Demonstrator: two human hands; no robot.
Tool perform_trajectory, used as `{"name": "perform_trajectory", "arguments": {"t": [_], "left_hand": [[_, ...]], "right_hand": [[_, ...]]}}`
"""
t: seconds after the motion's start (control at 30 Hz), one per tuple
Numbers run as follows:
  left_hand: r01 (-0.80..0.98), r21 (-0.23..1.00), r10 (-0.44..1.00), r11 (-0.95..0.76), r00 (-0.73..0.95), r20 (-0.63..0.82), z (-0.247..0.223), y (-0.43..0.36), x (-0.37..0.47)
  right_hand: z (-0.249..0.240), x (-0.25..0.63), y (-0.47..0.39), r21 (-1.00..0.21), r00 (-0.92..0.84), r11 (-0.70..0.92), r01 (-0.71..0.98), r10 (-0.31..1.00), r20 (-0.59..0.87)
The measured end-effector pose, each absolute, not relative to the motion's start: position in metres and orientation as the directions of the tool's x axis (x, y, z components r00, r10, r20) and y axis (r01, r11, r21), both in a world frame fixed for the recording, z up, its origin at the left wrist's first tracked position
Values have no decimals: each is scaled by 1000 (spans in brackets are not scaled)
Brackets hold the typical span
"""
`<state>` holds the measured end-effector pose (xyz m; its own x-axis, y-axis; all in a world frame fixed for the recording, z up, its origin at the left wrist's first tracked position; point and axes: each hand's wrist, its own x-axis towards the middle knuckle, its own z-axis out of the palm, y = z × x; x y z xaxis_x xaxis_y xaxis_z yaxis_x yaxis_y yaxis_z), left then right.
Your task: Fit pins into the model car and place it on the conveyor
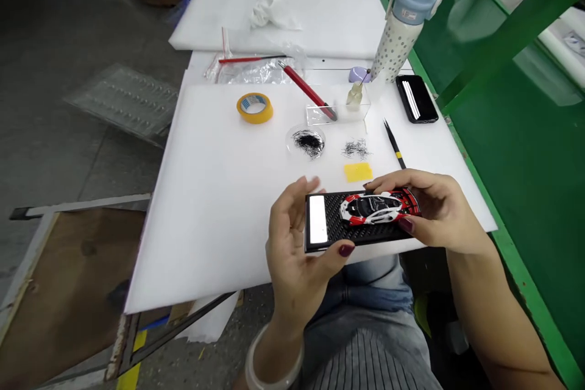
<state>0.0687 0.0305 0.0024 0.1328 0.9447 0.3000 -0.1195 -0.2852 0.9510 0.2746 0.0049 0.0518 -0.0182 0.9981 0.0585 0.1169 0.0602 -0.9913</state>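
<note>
A red and white toy car (379,208) sits on a black display base (336,231) with a woven-look top and a bright white plate at its left end. My left hand (297,244) grips the base at its left end, thumb on the near edge. On the other side my right hand (429,207) has its fingers and thumb around the car's rear end. Just beyond the base lie a yellow pad (358,172) and a loose scatter of fine black strands (356,148). Black tweezers (393,143) with a yellow band rest near my right hand.
A clear dish (292,149) holds black strands. Yellow tape (255,108), a red pen-like tool (308,90), a small needle-topped bottle (354,97), a phone (417,99) and a dotted water bottle (397,42) stand farther back. A green frame (503,134) borders the right.
</note>
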Motion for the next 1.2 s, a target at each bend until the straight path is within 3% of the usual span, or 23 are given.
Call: {"name": "perform_trajectory", "arguments": {"t": [0.1, 0.23, 0.43, 0.6, 0.83, 0.97, 1.07, 1.2], "left_hand": [[-232, 915, 920, -330, 140, 367, 12, 24, 70], [-189, 843, 850, -503, 71, 523, 18, 15, 69], [21, 617, 617, -787, 29, 786, 22, 7, 66], [103, 534, 540, -839, 44, 841, 25, 2, 64], [-79, 716, 720, -694, -42, 693, 29, -7, 67], [-110, 806, 812, -582, -130, 569, 34, -10, 75], [-65, 804, 803, -591, -144, 579, 37, -11, 79], [78, 737, 724, -671, -145, 675, 31, -18, 83]], "right_hand": [[54, 277, 7, -974, -94, 216, 65, 973, 209], [57, 282, 10, -936, -203, 349, 39, 920, 334], [70, 289, 10, -886, -359, 455, 91, 845, 397], [77, 290, 8, -875, -399, 475, 96, 824, 403], [73, 285, 1, -889, -269, 456, -37, 852, 449], [69, 278, -5, -946, -215, 321, -34, 923, 321], [61, 275, -3, -969, -212, 227, -95, 947, 243], [44, 269, 8, -925, -211, 159, -346, 947, 241]]}}
